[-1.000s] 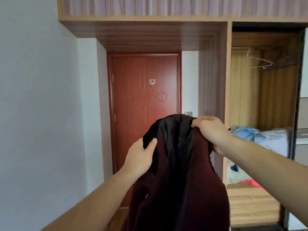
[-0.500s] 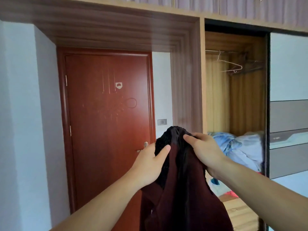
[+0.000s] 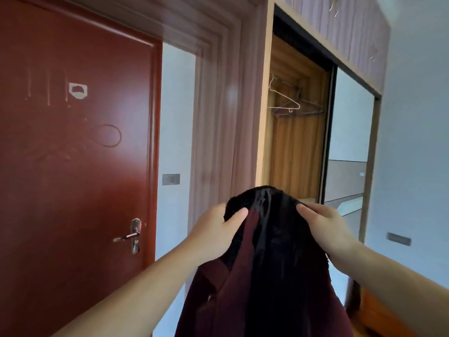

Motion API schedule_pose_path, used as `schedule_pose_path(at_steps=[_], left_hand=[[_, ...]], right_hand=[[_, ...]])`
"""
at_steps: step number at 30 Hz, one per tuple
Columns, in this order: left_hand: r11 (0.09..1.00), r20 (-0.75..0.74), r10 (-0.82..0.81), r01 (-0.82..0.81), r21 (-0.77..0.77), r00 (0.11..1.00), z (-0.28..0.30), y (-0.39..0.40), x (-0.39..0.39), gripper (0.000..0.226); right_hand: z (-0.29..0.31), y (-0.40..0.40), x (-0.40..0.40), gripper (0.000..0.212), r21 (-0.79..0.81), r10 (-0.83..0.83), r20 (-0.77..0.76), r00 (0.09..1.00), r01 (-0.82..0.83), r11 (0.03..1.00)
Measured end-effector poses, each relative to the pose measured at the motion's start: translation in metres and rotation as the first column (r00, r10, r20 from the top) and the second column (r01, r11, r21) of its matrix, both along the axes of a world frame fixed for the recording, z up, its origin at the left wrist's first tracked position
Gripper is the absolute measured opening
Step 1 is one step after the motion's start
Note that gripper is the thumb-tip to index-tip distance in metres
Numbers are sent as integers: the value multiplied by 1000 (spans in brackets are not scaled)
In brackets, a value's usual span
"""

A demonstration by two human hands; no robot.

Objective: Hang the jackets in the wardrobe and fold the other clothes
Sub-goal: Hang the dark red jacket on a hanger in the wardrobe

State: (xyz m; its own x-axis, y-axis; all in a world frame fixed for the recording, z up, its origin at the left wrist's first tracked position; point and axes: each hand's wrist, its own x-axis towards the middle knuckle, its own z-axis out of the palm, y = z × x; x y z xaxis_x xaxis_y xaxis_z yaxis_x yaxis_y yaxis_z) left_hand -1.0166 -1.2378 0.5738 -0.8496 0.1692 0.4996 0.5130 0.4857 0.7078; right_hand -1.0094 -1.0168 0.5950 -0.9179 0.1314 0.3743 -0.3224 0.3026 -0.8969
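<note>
You are facing a red-brown door (image 3: pixel 73 154) that fills the left side of the view, with a metal lever handle (image 3: pixel 131 235) low on its right edge and a small pale plate at upper centre. To its right stands a strip of pale wall carrying a grey switch plate (image 3: pixel 171 179), then the wood-grain side panel of the wardrobe (image 3: pixel 296 147). The wardrobe's compartment is open, showing a yellowish wood back, and its sliding door (image 3: pixel 349 142) sits pushed to the right. A row of upper cabinets (image 3: pixel 345 27) runs above it.

In front of you, low and centre-right, you hold up the jacket (image 3: pixel 272 263), dark maroon outside with a black lining showing at the top. It hangs down from your grip and out of the bottom of the view, in front of the wardrobe opening and not inside it.

Your left hand (image 3: pixel 213 232) grips the jacket's top edge on the left, thumb curled over the fabric. Your right hand (image 3: pixel 325 227) clamps the top edge on the right, fingers wrapped over the cloth.

Inside the wardrobe, high up, a thin wire hanger (image 3: pixel 284 100) hangs on the rail with nothing on it, well above the jacket.
</note>
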Motion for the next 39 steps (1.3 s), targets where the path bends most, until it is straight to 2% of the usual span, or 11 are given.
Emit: schedule_pose_path(at_steps=[3,7,12,15,20,26,30,36,39], left_hand=[[999,-18,-48,48,-1,999,-2,12,-44,31],[995,-74,-81,76,-63,994,-1,46,-100,24],[987,-107,-76,60,-150,991,1,95,-178,24],[985,-107,-26,7,-170,994,8,130,-231,31],[987,-173,32,-59,-150,984,28,184,-306,21],[982,-133,7,-32,-184,991,47,221,-385,59],[976,-214,-1,-46,-215,977,55,243,-439,86],[991,-271,-59,24,-132,961,80,279,-506,107],[994,-277,3,-34,-105,961,92,295,-536,112]], right_hand=[[3,7,-33,34,-39,-91,-3,996,91,995],[5,23,-87,33,-52,-133,5,991,133,990],[4,63,-171,31,-90,-103,14,995,104,990],[2,92,-226,35,-125,-54,3,999,54,991],[24,129,-305,37,-180,20,-25,999,-24,983],[51,160,-394,36,-120,20,-22,1000,-23,993],[78,174,-448,33,-132,-10,-65,998,1,991],[123,195,-520,20,-252,-27,-93,995,2,968],[143,202,-555,24,-244,-20,-120,993,-10,970]])
